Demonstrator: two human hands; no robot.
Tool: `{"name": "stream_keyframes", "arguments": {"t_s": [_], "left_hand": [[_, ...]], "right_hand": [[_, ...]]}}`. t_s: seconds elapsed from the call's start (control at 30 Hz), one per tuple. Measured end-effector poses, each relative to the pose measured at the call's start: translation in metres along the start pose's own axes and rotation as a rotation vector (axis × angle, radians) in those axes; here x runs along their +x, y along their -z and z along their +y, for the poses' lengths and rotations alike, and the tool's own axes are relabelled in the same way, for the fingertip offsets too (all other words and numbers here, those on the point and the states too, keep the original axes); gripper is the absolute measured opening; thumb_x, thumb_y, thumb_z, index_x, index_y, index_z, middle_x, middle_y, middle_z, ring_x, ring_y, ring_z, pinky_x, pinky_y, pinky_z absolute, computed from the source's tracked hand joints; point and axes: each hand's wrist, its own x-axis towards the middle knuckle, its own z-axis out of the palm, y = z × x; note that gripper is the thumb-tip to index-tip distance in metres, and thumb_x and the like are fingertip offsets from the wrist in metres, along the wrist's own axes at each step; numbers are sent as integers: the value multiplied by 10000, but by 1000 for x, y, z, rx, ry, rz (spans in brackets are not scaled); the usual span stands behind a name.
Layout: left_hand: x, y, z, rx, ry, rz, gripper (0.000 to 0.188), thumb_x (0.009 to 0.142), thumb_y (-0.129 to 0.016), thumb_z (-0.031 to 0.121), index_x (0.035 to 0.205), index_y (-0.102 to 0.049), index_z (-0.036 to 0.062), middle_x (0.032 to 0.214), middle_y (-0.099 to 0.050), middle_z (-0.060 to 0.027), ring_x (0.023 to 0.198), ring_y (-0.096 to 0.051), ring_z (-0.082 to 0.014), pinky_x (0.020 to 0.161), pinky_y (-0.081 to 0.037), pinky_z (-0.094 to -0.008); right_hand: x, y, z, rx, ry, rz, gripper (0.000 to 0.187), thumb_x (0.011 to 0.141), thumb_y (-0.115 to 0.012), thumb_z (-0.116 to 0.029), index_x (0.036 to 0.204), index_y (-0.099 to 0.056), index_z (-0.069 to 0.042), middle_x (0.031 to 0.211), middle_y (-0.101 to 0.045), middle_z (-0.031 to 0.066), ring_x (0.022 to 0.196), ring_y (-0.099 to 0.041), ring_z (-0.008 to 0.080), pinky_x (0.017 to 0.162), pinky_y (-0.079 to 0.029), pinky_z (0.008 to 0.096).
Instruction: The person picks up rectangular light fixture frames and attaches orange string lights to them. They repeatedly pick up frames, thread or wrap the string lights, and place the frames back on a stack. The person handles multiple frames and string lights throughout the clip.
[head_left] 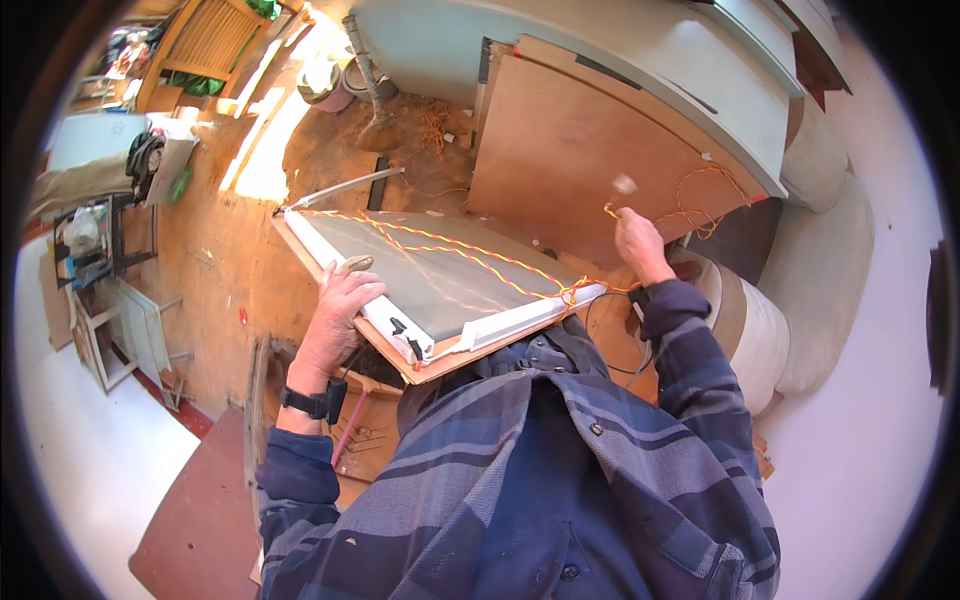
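A flat panel [450, 262] with a grey middle and white edge strips lies tilted across my lap on a brown board. My left hand [345, 305] is closed over its left edge strip. A small greyish rounded piece [355, 265] shows at the fingertips; I cannot make out its kind. Raised to the right of the panel, my right hand [640, 243] pinches a twisted red-and-yellow cord [612, 211]. A blurred whitish end piece [624, 185] sits just above the fingers. More of the cord [500, 262] runs looped and bunched across the panel. Black clips [408, 338] sit at its near corner.
A large brown board [580, 150] leans against a pale cabinet [650, 60] ahead, with coiled cord [705, 195] beside it. A rolled cushion [755, 325] stands close on the right. Buckets [325, 85] and a pole [368, 70] stand far ahead. Frames [125, 320] lean at left.
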Motion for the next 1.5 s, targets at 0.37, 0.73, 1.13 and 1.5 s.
{"name": "stream_keyframes", "arguments": {"t_s": [0.37, 0.73, 1.13, 1.5], "left_hand": [[10, -9, 35, 97, 123, -61, 236, 816, -718, 98, 1040, -705, 171, 1125, -683, 1, 1246, -593, -269, 1224, -217, -603], [10, -6, 36, 60, 130, -51, 354, 785, -710, 29, 1116, -686, 151, 1180, -672, -39, 1308, -552, -309, 1218, -230, -608], [65, -30, 54, 93, -202, -74, 324, 768, -687, 58, 1089, -669, 100, 1043, -669, -83, 1104, -620, -316, 1039, -454, -475], [98, -140, 121, 48, -517, -153, 161, 803, -669, 129, 939, -599, 78, 904, -615, -120, 880, -636, -327, 804, -494, -447]], "right_hand": [[22, -124, -97, 113, 115, -736, 502, 949, -562, -508, 1069, -769, -67, 1105, -740, 207, 1100, -683, 389, 925, -533, 487], [-15, -26, -175, 1091, 244, -992, 278, 961, -625, -282, 868, -652, -20, 811, -703, 63, 673, -614, 140, 645, -487, 322], [-4, 44, -127, 839, 136, -1046, 296, 900, -733, -356, 821, -738, -71, 654, -551, -36, 653, -490, 79, 614, -361, 279], [-41, 65, -53, 533, 63, -948, 361, 905, -749, -386, 866, -740, -27, 722, -599, -46, 707, -495, 73, 659, -395, 296]]}}
